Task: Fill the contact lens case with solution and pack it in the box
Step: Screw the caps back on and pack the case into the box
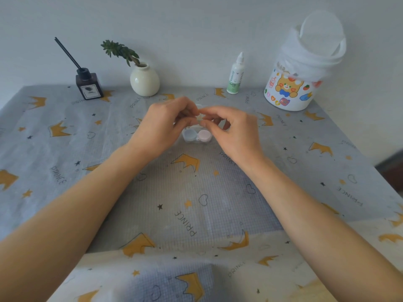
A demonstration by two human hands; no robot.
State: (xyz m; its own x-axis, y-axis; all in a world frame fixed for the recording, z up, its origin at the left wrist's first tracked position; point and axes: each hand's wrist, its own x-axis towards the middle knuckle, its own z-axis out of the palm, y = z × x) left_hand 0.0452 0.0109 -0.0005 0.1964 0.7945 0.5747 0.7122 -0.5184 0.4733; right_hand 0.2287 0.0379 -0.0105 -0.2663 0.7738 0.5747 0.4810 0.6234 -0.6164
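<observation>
Both hands meet over the middle of the tabletop, well in from every edge, and the fiddly part of the scene sits between them. The left hand (168, 123) and right hand (226, 127) have their fingers curled with thumb and forefinger tips drawn together on something thin and clear, seemingly the raised lid of the small transparent plastic box (197, 139). What exactly each pinch has hold of I cannot tell, since the fingers cover it.

The risk, as I judge it, lies in that light box. A pull from one side only could skid it across the thin grey tablecloth with yellow crowns (196, 192), or tip it and spill out the contact lens case with one pale blue and one pale pink round cap (197, 135). The cloth looks loose and wrinkled, so a dragged wrist might bunch it and shift everything on it. The white solution bottle with a green label (234, 75) stands toward the far edge, right of centre, well apart from the hands; reaching for it means passing beside the big white tub with a cartoon bear (292, 83), which a careless elbow could knock.

The lens case lies flat, just below the fingertips, seemingly inside the clear box. Its two caps sit side by side, blue on the left, pink on the right, both apparently screwed on. Whether any solution is inside is impossible to see.
</observation>
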